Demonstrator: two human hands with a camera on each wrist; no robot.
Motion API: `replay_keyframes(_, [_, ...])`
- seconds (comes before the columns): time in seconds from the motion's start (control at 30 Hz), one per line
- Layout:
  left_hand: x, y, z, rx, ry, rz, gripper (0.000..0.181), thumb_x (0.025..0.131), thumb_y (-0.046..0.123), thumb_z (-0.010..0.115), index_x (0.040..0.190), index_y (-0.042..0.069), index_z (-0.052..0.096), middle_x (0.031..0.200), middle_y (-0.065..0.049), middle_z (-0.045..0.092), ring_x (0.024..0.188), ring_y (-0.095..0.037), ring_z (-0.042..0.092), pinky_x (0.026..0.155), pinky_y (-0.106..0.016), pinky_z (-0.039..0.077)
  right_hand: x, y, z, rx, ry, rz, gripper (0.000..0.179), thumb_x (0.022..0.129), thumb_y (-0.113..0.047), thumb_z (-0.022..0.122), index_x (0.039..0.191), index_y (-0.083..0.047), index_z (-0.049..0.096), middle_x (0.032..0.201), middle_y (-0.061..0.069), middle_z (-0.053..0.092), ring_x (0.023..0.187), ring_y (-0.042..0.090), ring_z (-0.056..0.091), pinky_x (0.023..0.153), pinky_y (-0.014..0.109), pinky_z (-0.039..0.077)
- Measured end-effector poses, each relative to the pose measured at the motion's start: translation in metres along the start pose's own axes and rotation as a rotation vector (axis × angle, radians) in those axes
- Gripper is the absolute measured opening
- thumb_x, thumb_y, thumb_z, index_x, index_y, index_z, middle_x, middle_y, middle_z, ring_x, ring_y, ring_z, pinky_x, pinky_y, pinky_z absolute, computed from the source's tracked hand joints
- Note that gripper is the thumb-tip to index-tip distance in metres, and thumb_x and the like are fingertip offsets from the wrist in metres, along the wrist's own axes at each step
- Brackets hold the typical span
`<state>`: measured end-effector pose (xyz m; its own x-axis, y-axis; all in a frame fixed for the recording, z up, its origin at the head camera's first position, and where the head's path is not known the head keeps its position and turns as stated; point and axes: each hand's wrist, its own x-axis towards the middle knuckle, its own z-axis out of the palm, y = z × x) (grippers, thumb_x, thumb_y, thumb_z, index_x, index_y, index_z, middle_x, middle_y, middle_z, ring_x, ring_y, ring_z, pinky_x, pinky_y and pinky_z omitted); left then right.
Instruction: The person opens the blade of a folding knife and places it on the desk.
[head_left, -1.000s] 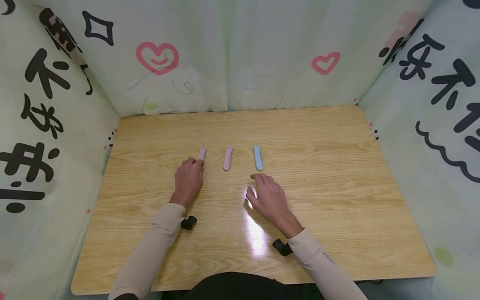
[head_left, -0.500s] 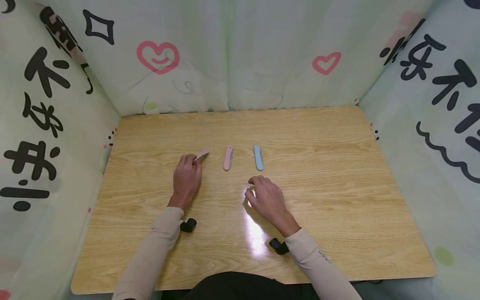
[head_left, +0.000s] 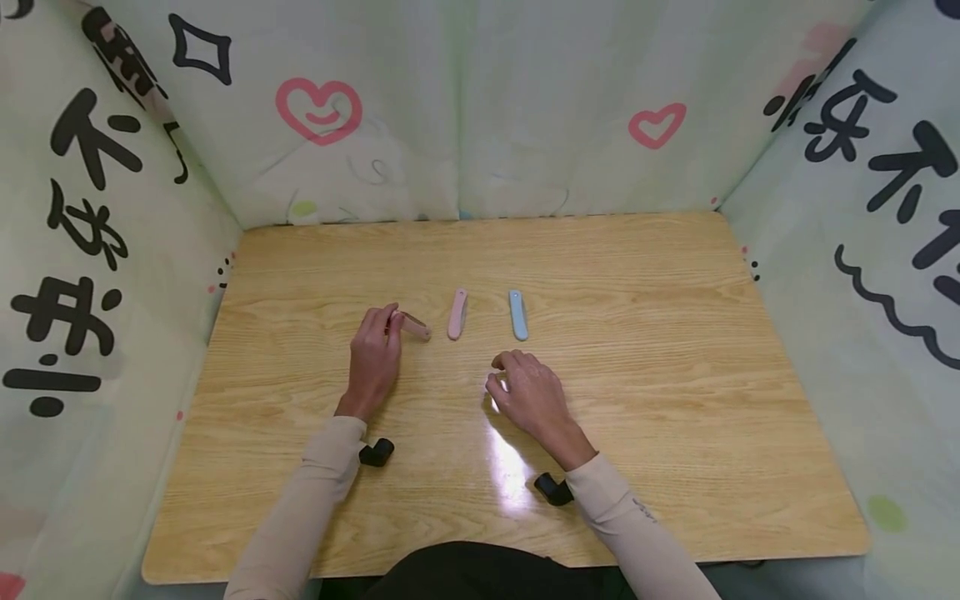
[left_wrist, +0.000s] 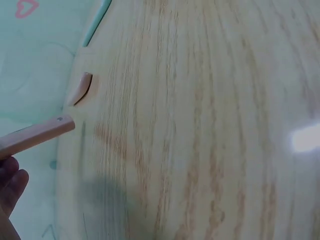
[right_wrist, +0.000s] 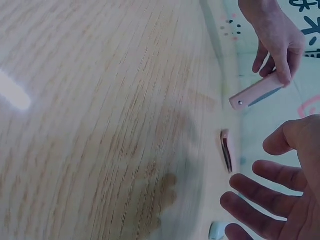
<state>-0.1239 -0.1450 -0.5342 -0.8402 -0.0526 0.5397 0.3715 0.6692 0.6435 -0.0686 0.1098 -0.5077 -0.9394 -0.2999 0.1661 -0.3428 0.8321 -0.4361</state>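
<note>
My left hand (head_left: 372, 358) pinches one end of a pink folding knife (head_left: 416, 327), whose free end points right, toward the middle. In the right wrist view this knife (right_wrist: 256, 93) appears folded, with a rivet near its free end; it is held above the table. A second pink folding knife (head_left: 457, 314) lies on the wood just to its right. Farther right lies a light blue folding knife (head_left: 518, 315). My right hand (head_left: 531, 398) hovers below the blue one, fingers loosely bent around nothing; the right wrist view shows its fingers spread.
The wooden table (head_left: 675, 375) has a glare patch near its front middle. Printed curtains (head_left: 540, 108) enclose it at the back and both sides. Black wrist cameras (head_left: 377, 452) stick out beside both cuffs.
The left hand has picked up the leftmost pink folding knife and swung its free end from pointing away to pointing right. The right hand has drifted slightly left.
</note>
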Motion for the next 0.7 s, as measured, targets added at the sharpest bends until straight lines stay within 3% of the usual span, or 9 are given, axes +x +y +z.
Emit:
replay_keyframes(0.2, [-0.002,0.003,0.0,-0.03,0.003,0.022,0.026,0.105,0.009,0.057,0.121,-0.01,0.065,0.101,-0.019,0.062,0.082,-0.028,0.061,0.072,-0.044,0.053,0.002,-0.007,0.0,0.07,0.006,0.005,0.024,0.098,-0.019,0.064,0.114,-0.004,0.073,0.1,0.005,0.071,0.093,0.024,0.067,0.074,0.039,0.056])
replay_keyframes(0.33, [-0.002,0.006,0.002,-0.052,-0.007,0.057,0.026,0.105,0.007,0.056,0.123,-0.011,0.064,0.101,-0.019,0.062,0.083,-0.029,0.06,0.073,-0.045,0.053,0.004,-0.011,0.0,0.139,0.033,-0.003,0.025,0.1,-0.018,0.065,0.116,-0.003,0.074,0.1,0.005,0.073,0.093,0.023,0.068,0.073,0.04,0.056])
replay_keyframes(0.53, [-0.004,0.008,0.007,-0.066,-0.078,0.095,0.025,0.104,0.004,0.057,0.122,-0.01,0.065,0.097,-0.016,0.06,0.078,-0.025,0.057,0.069,-0.041,0.052,0.007,-0.012,0.005,0.275,0.016,0.08,0.025,0.101,-0.021,0.066,0.117,-0.003,0.072,0.099,0.006,0.073,0.092,0.023,0.069,0.075,0.043,0.056])
replay_keyframes(0.7, [-0.006,0.012,0.011,-0.121,-0.121,0.084,0.024,0.105,0.004,0.056,0.121,-0.011,0.065,0.097,-0.015,0.061,0.079,-0.024,0.055,0.069,-0.039,0.05,0.009,-0.011,0.009,0.373,-0.02,0.143,0.026,0.101,-0.022,0.067,0.117,-0.002,0.071,0.097,0.006,0.073,0.09,0.024,0.07,0.077,0.045,0.055])
